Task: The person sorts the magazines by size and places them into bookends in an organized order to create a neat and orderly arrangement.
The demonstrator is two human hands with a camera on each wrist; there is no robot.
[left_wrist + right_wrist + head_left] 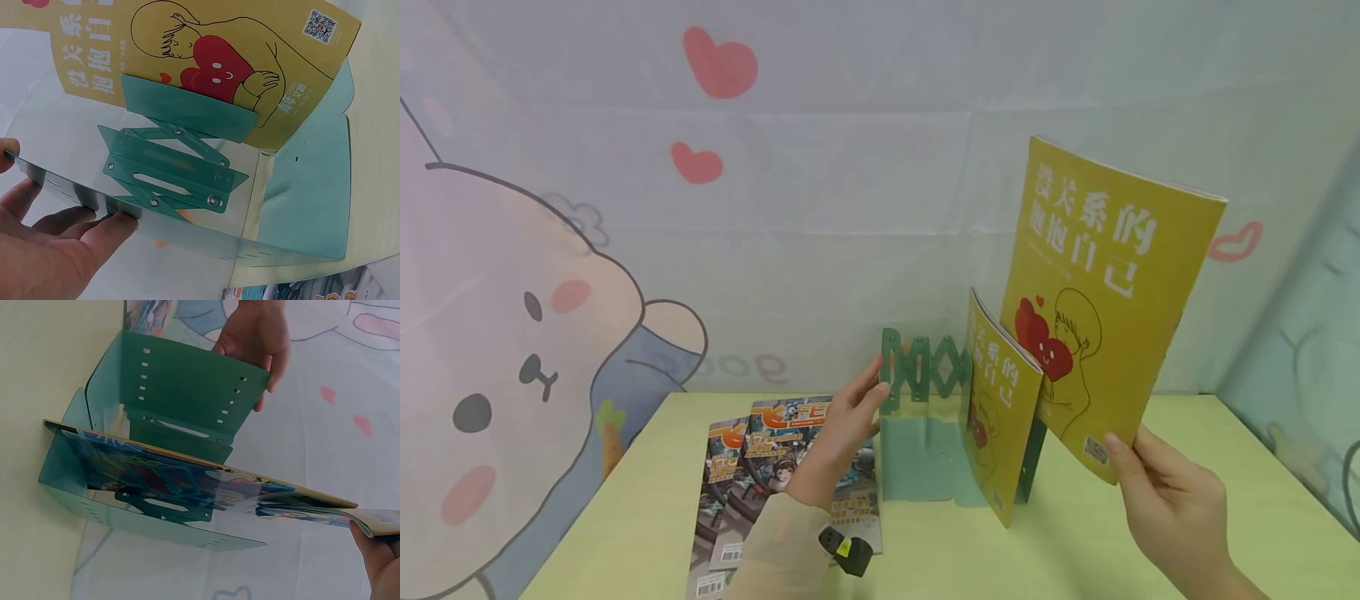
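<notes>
A green accordion book rack (pixel 922 392) stands on the pale green table (pixel 1075 550). My left hand (pixel 867 390) pinches the rack's left end plate (pixel 75 190), thumb on one side and fingers on the other. One yellow book (pixel 1000 408) stands tilted in the rack at its right end. My right hand (pixel 1157 475) grips the lower corner of a second, identical yellow book (pixel 1105 300), which is raised above the table just right of the rack. In the right wrist view the rack (pixel 187 381) shows with the left hand (pixel 256 337) on its far plate.
Several comic magazines (pixel 752 483) lie fanned on the table left of the rack, partly under my left forearm. A cloth backdrop printed with a rabbit (pixel 512 375) and hearts closes the back and sides. A black wrist device (pixel 846 550) sits on my left arm.
</notes>
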